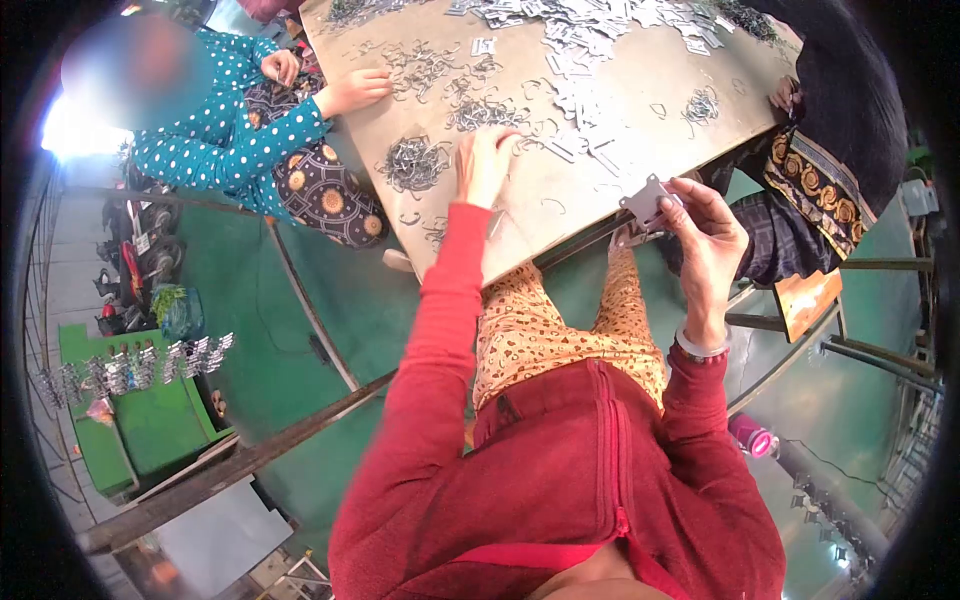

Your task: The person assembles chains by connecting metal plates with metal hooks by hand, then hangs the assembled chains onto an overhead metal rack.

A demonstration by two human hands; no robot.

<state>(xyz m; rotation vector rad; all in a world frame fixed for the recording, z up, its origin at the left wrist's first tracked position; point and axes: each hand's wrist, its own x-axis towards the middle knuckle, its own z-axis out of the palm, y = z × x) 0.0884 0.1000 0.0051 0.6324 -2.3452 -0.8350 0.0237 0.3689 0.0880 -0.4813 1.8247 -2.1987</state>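
My right hand pinches a flat grey metal plate with small corner tabs, holding it up off the table's near edge. Over the tabletop, my left hand reaches in with its fingers bent and drawn together. Whatever its fingertips hold, if anything, is too small to make out. Just beyond those fingers lies a heap of thin curved metal clips. Another clip pile sits to the left of the hand. Flat slotted metal pieces are scattered to its right.
The worktable carries more metal pieces toward the far side. A person in a dotted teal sleeve works at the left edge. Another person in dark clothes sits at the right, near a small clip pile. A wooden stool stands below.
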